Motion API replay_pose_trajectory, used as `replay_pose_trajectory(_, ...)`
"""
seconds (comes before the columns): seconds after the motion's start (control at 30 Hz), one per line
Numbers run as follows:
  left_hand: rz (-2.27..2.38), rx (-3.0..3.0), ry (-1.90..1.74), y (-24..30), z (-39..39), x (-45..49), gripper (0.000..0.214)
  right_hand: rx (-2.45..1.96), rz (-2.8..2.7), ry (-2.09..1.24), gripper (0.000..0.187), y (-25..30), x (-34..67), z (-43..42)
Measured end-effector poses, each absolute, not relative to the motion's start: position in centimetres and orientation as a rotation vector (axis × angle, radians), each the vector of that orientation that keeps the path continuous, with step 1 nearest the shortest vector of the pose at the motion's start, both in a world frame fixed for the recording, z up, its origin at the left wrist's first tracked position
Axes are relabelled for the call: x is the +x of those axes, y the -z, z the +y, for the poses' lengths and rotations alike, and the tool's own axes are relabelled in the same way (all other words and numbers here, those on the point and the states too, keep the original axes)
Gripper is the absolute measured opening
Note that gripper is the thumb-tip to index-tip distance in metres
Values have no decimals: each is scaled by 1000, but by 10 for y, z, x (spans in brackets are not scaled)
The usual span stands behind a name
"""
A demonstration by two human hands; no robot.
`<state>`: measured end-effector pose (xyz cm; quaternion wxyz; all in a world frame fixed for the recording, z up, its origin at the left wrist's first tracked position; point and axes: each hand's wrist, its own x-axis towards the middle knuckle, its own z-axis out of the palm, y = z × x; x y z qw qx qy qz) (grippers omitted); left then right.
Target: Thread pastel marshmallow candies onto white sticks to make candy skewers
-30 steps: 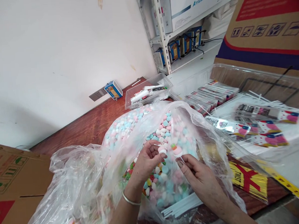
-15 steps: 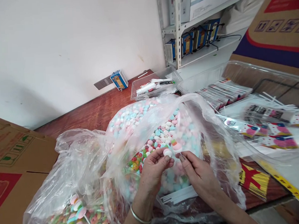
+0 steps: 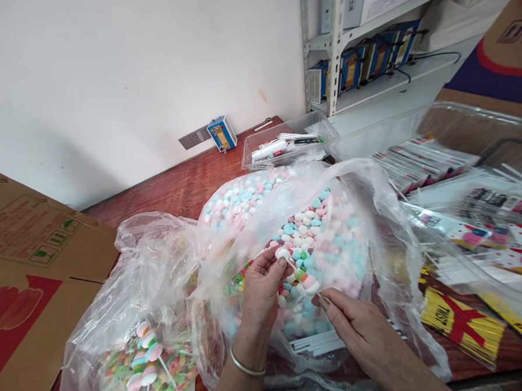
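My left hand pinches a round white marshmallow candy between thumb and fingers. My right hand grips the lower end of a white stick threaded with a pink-and-white candy and green and orange pieces. The stick's upper end meets the white candy; whether it has gone inside is too small to tell. Both hands are above an opened clear plastic bag filled with pink, blue and white candies. Finished-looking candy sticks lie at lower left on a bag of green and orange ring gummies.
White sticks lie below my hands. At right are a yellow twist-tie pack and a clear tray with printed packets. A small clear bin stands behind. Cardboard boxes flank the left, shelving the back.
My right hand has moved lower, drawing the candy stick into a slant below the white candy. The left hand still pinches that candy. The view has shifted a little.
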<state>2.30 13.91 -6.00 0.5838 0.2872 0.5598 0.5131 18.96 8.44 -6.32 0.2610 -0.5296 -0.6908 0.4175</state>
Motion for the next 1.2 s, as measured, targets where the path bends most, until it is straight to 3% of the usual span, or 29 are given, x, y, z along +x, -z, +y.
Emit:
replay_pose_trajectory(0.37, 1402, 890, -1189, 60, 135, 26, 47, -1438, -1687, -1350, 34, 55, 188, 85)
replay_pose_trajectory(0.6, 1355, 977, -1264, 52, 136, 34, 30, -1372, -1436, -1596, 32, 52, 181, 83)
replay_pose_trajectory(1.2, 1234, 1154, -1234, 67, 129, 31, 18, -1311, -1408, -1530, 32, 53, 180, 84)
